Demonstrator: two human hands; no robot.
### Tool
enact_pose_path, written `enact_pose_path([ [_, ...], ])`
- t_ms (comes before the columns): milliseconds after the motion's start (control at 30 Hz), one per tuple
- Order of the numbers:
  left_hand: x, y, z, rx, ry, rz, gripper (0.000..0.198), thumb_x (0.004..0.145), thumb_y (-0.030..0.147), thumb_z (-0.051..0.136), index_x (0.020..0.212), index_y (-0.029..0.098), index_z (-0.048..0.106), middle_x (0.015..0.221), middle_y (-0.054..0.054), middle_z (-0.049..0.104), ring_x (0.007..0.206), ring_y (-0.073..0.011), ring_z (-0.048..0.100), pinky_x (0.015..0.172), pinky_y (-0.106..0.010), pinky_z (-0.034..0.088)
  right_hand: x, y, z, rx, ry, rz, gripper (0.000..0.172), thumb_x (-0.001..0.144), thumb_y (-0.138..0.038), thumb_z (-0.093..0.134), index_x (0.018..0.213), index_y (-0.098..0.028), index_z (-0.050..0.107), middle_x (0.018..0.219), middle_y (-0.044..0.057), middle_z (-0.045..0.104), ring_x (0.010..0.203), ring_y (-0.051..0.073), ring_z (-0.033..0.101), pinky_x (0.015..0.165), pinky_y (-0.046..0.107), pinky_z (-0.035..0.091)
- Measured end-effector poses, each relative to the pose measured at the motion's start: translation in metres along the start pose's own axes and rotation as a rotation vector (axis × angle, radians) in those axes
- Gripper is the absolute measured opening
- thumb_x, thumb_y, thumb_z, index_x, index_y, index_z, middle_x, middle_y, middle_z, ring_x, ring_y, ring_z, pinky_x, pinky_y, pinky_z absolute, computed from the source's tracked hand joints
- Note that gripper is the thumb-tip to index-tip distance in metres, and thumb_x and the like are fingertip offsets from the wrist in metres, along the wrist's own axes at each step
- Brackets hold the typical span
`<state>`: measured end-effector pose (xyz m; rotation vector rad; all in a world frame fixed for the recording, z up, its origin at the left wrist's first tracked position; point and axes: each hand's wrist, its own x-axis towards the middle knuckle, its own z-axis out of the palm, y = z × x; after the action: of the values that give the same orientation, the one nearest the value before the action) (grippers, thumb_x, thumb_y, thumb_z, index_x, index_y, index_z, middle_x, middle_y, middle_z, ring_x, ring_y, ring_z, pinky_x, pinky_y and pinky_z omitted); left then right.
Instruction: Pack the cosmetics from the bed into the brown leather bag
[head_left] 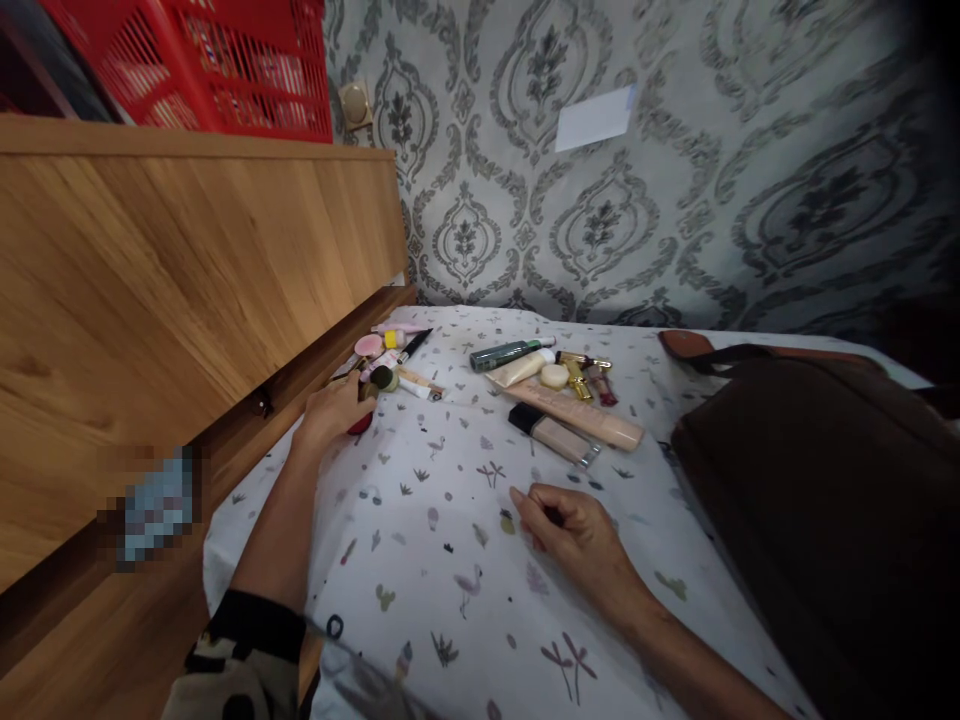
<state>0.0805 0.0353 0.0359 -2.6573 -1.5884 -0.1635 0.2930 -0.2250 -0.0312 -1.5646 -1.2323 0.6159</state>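
My left hand (334, 412) is at the pile of small cosmetics on the left of the patterned cloth, its fingers curled in among them. A red round item (361, 424) shows beside its thumb; what the fingers grip is partly hidden. Close to it lie a dark-lidded jar (384, 378), a pink round item (368, 346), a yellow-banded bottle (394, 340) and a black pointed pencil-like item (417, 344). My right hand (570, 530) rests over the cloth with fingers loosely curled in and nothing visible in them. Nearest to it is a foundation bottle (555, 434) with a black cap.
Beyond the foundation bottle lie a long beige tube (585, 412), a cream tube (521, 369), a dark green tube (499, 355) and several small gold and dark red cosmetics. A dark brown bag (817, 500) stands at right. A wooden cabinet (210, 260) borders the left, bearing a red basket (262, 70).
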Motion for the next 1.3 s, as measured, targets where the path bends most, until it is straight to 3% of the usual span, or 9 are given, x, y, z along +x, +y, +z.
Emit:
enact_pose_path([
  [233, 0.01, -0.006, 0.009, -0.234, -0.141, 0.211, 0.032, 0.088, 0.045, 0.049, 0.095, 0.024, 0.071, 0.097, -0.001, 0.076, 0.093, -0.0219, 0.069, 0.078, -0.028, 0.05, -0.001, -0.001, 0.0, 0.005, 0.01, 0.006, 0.053, 0.088, -0.056, 0.05, 0.05, -0.022, 0.038, 0.047, -0.002, 0.039, 0.047, 0.011, 0.034, 0.049, 0.027, 0.03],
  [433, 0.003, 0.015, 0.011, -0.236, -0.073, 0.183, 0.043, 0.091, 0.054, 0.049, 0.112, 0.022, 0.069, 0.111, -0.008, 0.073, 0.106, -0.0285, 0.067, 0.088, -0.035, 0.051, 0.0, 0.002, 0.001, -0.014, 0.005, -0.001, 0.053, 0.089, -0.057, 0.048, 0.05, -0.022, 0.039, 0.046, -0.002, 0.039, 0.046, 0.011, 0.034, 0.048, 0.027, 0.029],
  [533, -0.009, 0.048, 0.014, -0.36, -0.066, 0.428, 0.046, 0.088, 0.054, 0.057, 0.121, 0.023, 0.067, 0.124, -0.01, 0.067, 0.116, -0.0293, 0.062, 0.101, -0.039, 0.048, 0.0, 0.001, 0.0, -0.02, 0.008, -0.018, 0.053, 0.09, -0.056, 0.048, 0.05, -0.022, 0.04, 0.047, -0.001, 0.041, 0.047, 0.011, 0.036, 0.048, 0.026, 0.03],
  [667, -0.025, 0.081, 0.016, -0.666, -0.217, 0.826, 0.048, 0.091, 0.05, 0.06, 0.132, 0.024, 0.063, 0.132, -0.009, 0.063, 0.12, -0.0249, 0.06, 0.107, -0.036, 0.045, -0.001, -0.002, -0.001, -0.025, 0.005, -0.025, 0.052, 0.09, -0.056, 0.049, 0.051, -0.022, 0.04, 0.047, -0.001, 0.042, 0.047, 0.011, 0.036, 0.049, 0.026, 0.031],
  [733, -0.026, 0.085, 0.017, -0.785, -0.232, 0.805, 0.043, 0.096, 0.048, 0.052, 0.13, 0.023, 0.064, 0.131, -0.008, 0.065, 0.117, -0.0239, 0.062, 0.103, -0.034, 0.048, -0.001, -0.002, -0.001, -0.016, -0.005, -0.016, 0.053, 0.09, -0.057, 0.049, 0.052, -0.021, 0.04, 0.048, -0.001, 0.042, 0.048, 0.011, 0.036, 0.049, 0.026, 0.031],
  [800, -0.021, 0.083, 0.022, -0.77, -0.127, 0.692, 0.04, 0.101, 0.046, 0.044, 0.125, 0.022, 0.066, 0.128, -0.008, 0.068, 0.117, -0.0244, 0.063, 0.102, -0.035, 0.048, -0.002, -0.002, 0.0, -0.011, -0.006, -0.011, 0.054, 0.09, -0.058, 0.049, 0.052, -0.021, 0.04, 0.048, -0.001, 0.042, 0.048, 0.011, 0.036, 0.049, 0.026, 0.03],
  [900, -0.005, 0.074, 0.034, -0.424, 0.059, 0.486, 0.041, 0.104, 0.04, 0.035, 0.116, 0.019, 0.068, 0.123, -0.011, 0.068, 0.116, -0.0264, 0.061, 0.103, -0.04, 0.047, -0.001, 0.0, 0.001, -0.004, -0.007, -0.015, 0.054, 0.089, -0.058, 0.051, 0.051, -0.021, 0.04, 0.047, -0.002, 0.041, 0.048, 0.011, 0.036, 0.049, 0.025, 0.029],
  [967, 0.005, 0.071, 0.042, -0.225, 0.08, 0.404, 0.04, 0.103, 0.037, 0.035, 0.11, 0.017, 0.069, 0.116, -0.013, 0.068, 0.112, -0.028, 0.062, 0.101, -0.042, 0.048, -0.001, 0.0, 0.001, -0.003, -0.006, -0.018, 0.053, 0.088, -0.057, 0.051, 0.051, -0.021, 0.039, 0.047, -0.002, 0.04, 0.048, 0.011, 0.036, 0.049, 0.025, 0.029],
  [1300, 0.02, 0.091, 0.038, -0.187, 0.099, 0.496, 0.034, 0.102, 0.032, 0.04, 0.115, 0.016, 0.067, 0.121, -0.014, 0.063, 0.12, -0.029, 0.055, 0.11, -0.046, 0.04, -0.004, -0.004, 0.002, 0.03, -0.01, -0.039, 0.049, 0.09, -0.051, 0.05, 0.053, -0.022, 0.037, 0.05, -0.002, 0.04, 0.05, 0.011, 0.035, 0.049, 0.025, 0.03],
])
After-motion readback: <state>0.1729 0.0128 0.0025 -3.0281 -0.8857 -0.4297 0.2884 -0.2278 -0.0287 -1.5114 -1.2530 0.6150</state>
